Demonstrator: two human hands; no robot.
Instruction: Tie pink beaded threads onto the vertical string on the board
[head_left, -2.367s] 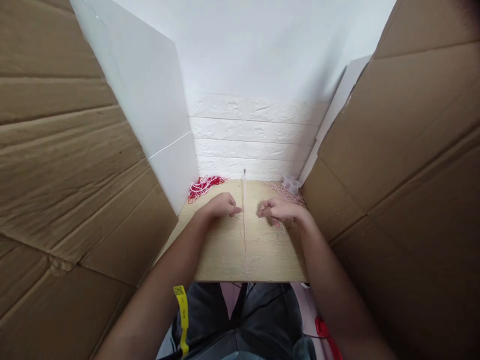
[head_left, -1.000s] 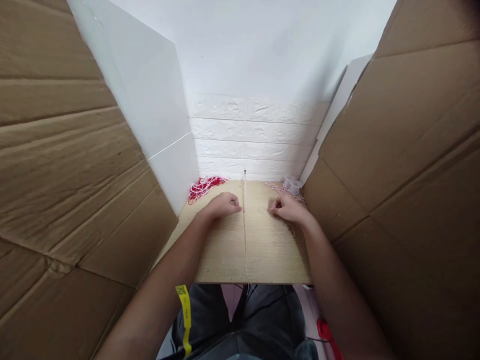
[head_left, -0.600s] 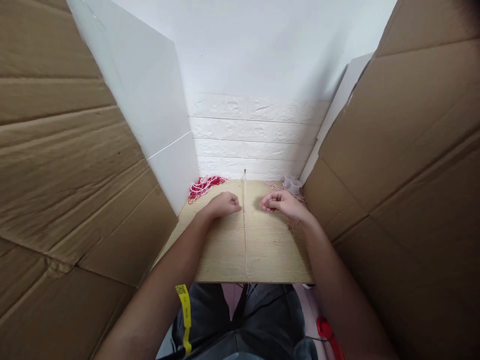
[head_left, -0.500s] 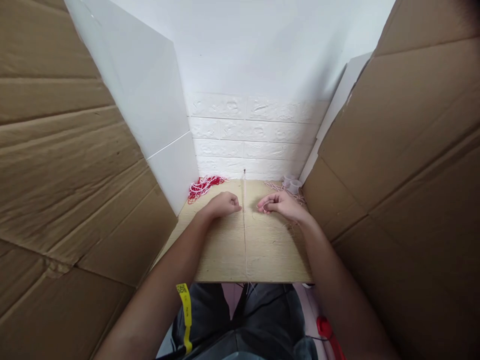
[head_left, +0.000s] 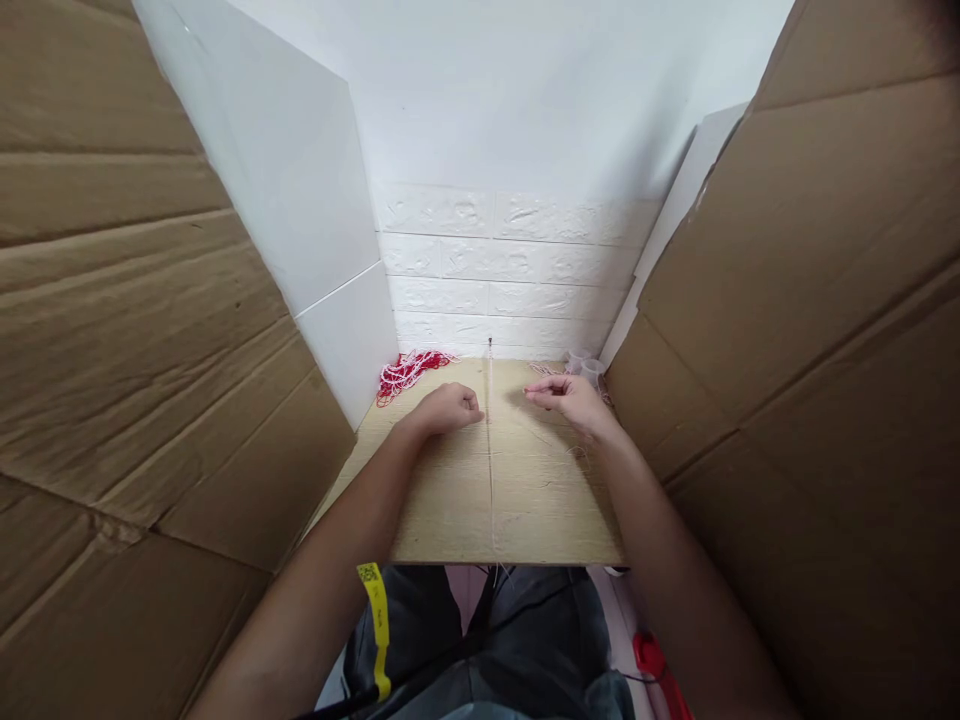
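A pale pink cord (head_left: 491, 470) runs from a small nail (head_left: 490, 342) at the back of the wooden board (head_left: 442, 510) down past its front edge. My left hand (head_left: 450, 408) rests just left of the cord, fingers curled in a pinch with the fingertips beside it; what they grip is too small to make out. To the right of the cord my right hand (head_left: 574, 400) is raised a little, thumb and fingertips pressed together. Anything between those fingertips cannot be made out. Thin loose thread (head_left: 579, 455) lies below the right hand.
A tangle of red and white cords (head_left: 409, 375) lies at the back left. Pale pink cords (head_left: 546, 369) and small clear plastic cups (head_left: 589, 368) are at the back right. Cardboard walls (head_left: 135, 330) stand on both sides, with a white brick-pattern wall (head_left: 517, 265) behind.
My right hand has shifted slightly right and up, and its fingers have closed from a looser curl into a straighter pinch. The left hand stays almost in place.
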